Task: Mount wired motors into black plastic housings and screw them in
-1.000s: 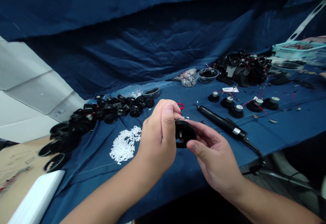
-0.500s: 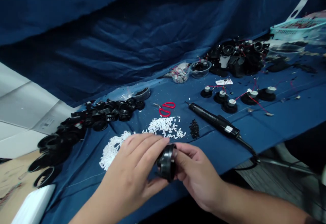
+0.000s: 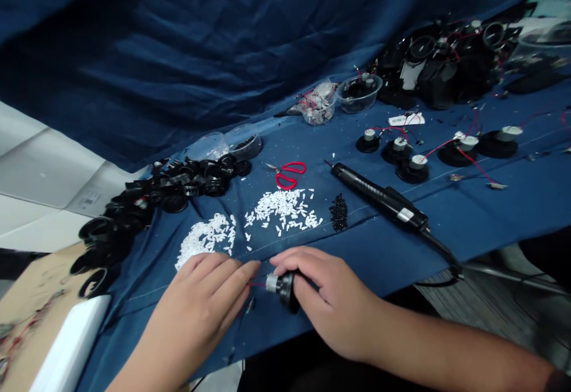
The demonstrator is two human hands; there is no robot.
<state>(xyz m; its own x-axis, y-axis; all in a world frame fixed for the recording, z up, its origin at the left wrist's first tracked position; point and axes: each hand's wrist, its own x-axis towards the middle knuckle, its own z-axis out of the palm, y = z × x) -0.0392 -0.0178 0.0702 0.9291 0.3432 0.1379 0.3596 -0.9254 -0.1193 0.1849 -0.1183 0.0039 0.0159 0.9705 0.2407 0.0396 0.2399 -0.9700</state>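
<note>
Two hands, left (image 3: 200, 303) open, right (image 3: 334, 303) clasping housing (image 3: 288, 292)

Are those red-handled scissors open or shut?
Shut: the blades of the red-handled scissors lie closed together in a single line, pointing away from the finger loops.

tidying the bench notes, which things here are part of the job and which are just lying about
In use: right hand holding a black round part with a silver cylinder and red wire; left hand beside it.

Lying about: red scissors, black corded pen-shaped tool, white pieces, black rings.
</note>
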